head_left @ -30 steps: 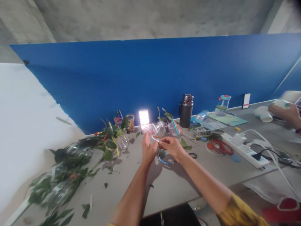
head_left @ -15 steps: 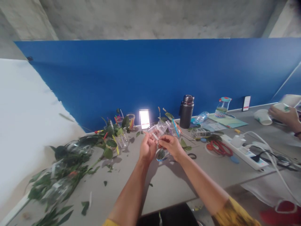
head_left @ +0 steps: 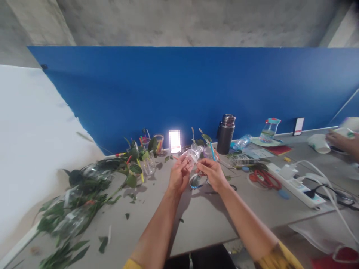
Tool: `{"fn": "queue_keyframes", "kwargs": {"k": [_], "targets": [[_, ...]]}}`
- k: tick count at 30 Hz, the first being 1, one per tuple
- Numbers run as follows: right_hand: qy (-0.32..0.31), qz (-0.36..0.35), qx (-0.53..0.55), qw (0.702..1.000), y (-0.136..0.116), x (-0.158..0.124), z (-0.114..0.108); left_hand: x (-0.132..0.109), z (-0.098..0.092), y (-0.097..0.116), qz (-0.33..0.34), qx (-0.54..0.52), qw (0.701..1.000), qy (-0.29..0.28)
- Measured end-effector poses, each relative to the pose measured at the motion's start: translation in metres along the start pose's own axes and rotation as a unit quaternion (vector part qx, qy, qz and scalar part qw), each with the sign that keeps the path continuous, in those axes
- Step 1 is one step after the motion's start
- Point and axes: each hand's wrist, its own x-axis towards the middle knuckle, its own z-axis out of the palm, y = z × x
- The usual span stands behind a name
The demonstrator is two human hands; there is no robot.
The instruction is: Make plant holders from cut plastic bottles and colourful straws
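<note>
My left hand is closed around a clear plastic bottle, its narrow end tilted away to the upper right. A narrow whitish strip lies across the bottle near my right fingertips. My right hand has its thumb and finger pinched together close to the bottle's side; whatever they pinch is too small to make out. Below and between my hands, a round clear thing with a shiny rim rests on the table. Black-handled scissors, partly hidden by my right wrist, lie beside it.
Cut leafy stems and clear bottles cover the left side. A cut bottle holds stems and straws. A lit phone, a dark thermos and a power strip stand around. Another person's hand is at far right.
The bottle and my left hand have shifted slightly right. My right fingers have drawn apart from my left, and the white strip now lies against the bottle. At right, a red sheet shows.
</note>
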Motion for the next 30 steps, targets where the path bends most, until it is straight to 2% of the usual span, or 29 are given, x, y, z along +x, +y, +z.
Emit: {"fn": "queue_keyframes", "kwargs": {"k": [4,11,19,25,30], "targets": [[0.005,0.025,0.028,0.999,0.008,0.002,-0.006,0.0,-0.001,-0.001,0.003,0.027,0.999,0.042],[-0.007,0.018,0.018,1.0,0.008,-0.001,-0.001,-0.001,-0.006,0.0,-0.007,0.019,0.996,0.086],[-0.042,-0.034,-0.052,0.997,-0.001,0.004,0.0,-0.004,-0.002,0.007,-0.009,-0.044,0.997,0.064],[-0.039,-0.045,-0.053,0.997,-0.002,0.007,0.0,-0.006,0.005,0.015,-0.01,-0.052,0.998,0.042],[-0.013,-0.039,-0.048,0.998,0.0,0.008,0.0,-0.007,0.003,0.015,-0.011,-0.034,0.996,0.078]]}}
